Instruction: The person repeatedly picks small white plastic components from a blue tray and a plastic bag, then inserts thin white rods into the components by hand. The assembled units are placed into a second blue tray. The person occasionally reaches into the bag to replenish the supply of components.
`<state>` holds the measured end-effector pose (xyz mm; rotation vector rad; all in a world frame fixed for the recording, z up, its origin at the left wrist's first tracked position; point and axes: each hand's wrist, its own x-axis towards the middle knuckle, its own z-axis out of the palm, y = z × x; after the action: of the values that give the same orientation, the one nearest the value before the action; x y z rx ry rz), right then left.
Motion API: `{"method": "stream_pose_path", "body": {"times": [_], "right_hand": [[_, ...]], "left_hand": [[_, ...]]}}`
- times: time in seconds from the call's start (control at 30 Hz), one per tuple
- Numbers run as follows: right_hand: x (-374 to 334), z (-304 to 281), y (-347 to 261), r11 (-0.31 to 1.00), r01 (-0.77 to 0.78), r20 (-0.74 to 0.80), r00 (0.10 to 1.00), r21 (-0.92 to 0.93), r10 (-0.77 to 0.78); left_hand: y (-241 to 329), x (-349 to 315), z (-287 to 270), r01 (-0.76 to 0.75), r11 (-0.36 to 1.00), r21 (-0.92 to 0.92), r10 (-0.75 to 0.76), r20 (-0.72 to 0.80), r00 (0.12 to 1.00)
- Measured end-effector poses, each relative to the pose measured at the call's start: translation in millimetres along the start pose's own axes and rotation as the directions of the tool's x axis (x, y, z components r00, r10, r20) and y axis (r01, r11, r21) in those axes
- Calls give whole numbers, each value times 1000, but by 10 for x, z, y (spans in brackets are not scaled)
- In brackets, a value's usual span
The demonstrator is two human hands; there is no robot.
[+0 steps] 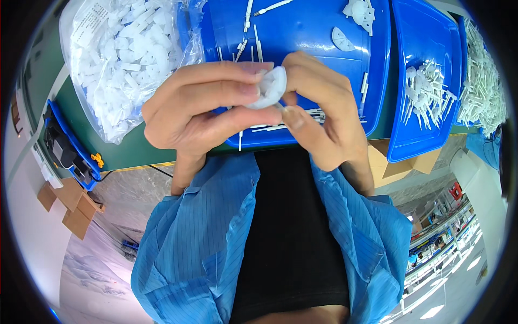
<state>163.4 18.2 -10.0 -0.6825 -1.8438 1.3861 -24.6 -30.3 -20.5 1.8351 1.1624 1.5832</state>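
Over the near part of a blue tray [307, 43], my two hands meet. My left hand [199, 102] pinches a small curved white plastic piece [274, 89] between its thumb and fingers. Against the right side of that piece, my right hand [326, 108] is closed, its thumb and index fingertips close together. A thin pale bit shows by the right thumb tip, but what it is stays unclear. Beneath the hands lie several thin white rods [259, 51]. A white half-round piece [342, 39] and a small cluster of white plastic pieces [360, 15] lie at the tray's far right.
A clear bag [129, 70] full of white plastic parts stands at left on the green table [127, 155]. To the right, another blue tray [413, 143] holds rods with white pieces, beside a heap of white rods [482, 81]. A black device [67, 154] sits at far left.
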Motion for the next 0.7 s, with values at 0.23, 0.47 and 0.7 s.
{"method": "stream_pose_path", "body": {"times": [0.23, 0.47, 0.7], "right_hand": [[59, -151, -50, 985, -172, 108, 979, -33, 174], [77, -222, -254, 904, -427, 107, 900, 18, 423], [192, -233, -164, 945, -309, 164, 932, -110, 324]], "left_hand": [[-52, 34, -25, -271, 962, 44, 262, 140, 955], [-28, 58, -79, -246, 967, 58, 228, 222, 948], [-111, -106, -133, -90, 983, -161, 96, 26, 995]]}}
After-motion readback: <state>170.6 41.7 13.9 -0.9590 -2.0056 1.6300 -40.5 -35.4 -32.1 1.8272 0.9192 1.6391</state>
